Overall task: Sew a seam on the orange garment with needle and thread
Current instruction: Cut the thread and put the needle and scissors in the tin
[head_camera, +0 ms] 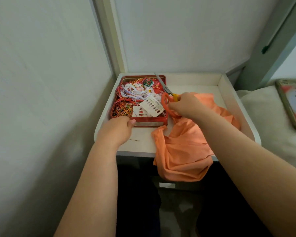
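**White tray-top in a wall corner: garment, tin, scissors**

White rimmed tabletop (pixel 229 93) sits in a corner of pale walls, with a bed edge on the right.

- Orange garment (pixel 183 151) lies crumpled on the right half of the top. Its lower part hangs over the front edge and its upper part bunches under the right hand.
- Needle (pixel 134 140) lies flat on the bare top, near the front-left, just beside the left wrist and apart from the garment.
- Red tin (pixel 150 123) stands at the back-left, open, full of tangled thread (pixel 126 106) in many colours. White needle cards (pixel 152 106) lie on top of the tangle.
- Scissors (pixel 167 98): orange handles, blades pointing back-left over the tin's right rim.
- Right hand (pixel 184 105) has its fingers curled around the scissor handles, over the garment.
- Left hand (pixel 117 130) is at the tin's front-left corner, thumb on the front wall. The fingers are hidden behind the hand, so I cannot tell if it grips.
- A framed tray or picture (pixel 292 103) lies on the bed, well apart.
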`<state>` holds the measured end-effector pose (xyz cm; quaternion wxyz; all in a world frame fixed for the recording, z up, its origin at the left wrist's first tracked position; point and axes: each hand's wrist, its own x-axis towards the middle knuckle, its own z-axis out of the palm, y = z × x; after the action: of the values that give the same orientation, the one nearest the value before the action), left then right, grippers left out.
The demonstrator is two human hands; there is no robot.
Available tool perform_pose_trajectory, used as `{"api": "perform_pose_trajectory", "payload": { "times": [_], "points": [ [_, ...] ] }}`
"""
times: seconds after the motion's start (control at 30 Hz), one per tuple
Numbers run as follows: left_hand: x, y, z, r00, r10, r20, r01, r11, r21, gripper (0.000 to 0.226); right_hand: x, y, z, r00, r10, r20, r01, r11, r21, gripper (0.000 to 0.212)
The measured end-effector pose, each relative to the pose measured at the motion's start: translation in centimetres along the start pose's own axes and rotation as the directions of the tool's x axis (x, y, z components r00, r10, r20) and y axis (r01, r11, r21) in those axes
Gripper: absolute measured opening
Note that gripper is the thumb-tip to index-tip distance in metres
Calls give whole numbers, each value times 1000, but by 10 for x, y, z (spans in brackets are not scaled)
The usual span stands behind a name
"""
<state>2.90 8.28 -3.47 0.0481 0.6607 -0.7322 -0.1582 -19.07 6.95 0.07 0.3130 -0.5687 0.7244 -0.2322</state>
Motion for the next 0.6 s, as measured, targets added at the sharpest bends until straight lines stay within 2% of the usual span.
{"api": "perform_pose_trajectory", "payload": {
  "times": [0.1,0.17,0.23,0.3,0.37,0.43,0.5,0.6],
  "points": [
    [-3,-26,5,979,-200,27,195,973,124,39,30,-33,24,998,-53,35,58,988,-145,25],
    [-2,-29,9,968,-252,16,249,962,111,35,47,-47,40,997,-69,43,78,968,-240,9],
    [1,-29,10,968,-247,-51,249,967,48,29,59,-55,53,995,-86,52,99,936,-337,23],
    [3,-28,10,965,-228,-130,230,973,-3,22,66,-57,60,995,-92,33,97,933,-348,29],
    [1,-28,8,966,-215,-144,213,977,-31,22,72,-58,64,995,-80,51,93,920,-381,25],
    [-3,-27,8,976,-181,-117,180,983,-21,32,79,-55,64,994,-82,71,103,922,-373,12],
    [-7,-28,8,981,-127,-147,128,992,-2,37,83,-51,59,991,-100,93,125,940,-318,25],
    [-11,-29,5,951,-76,-300,83,996,10,29,81,-46,55,984,-162,80,180,908,-378,36]
  ]
}}
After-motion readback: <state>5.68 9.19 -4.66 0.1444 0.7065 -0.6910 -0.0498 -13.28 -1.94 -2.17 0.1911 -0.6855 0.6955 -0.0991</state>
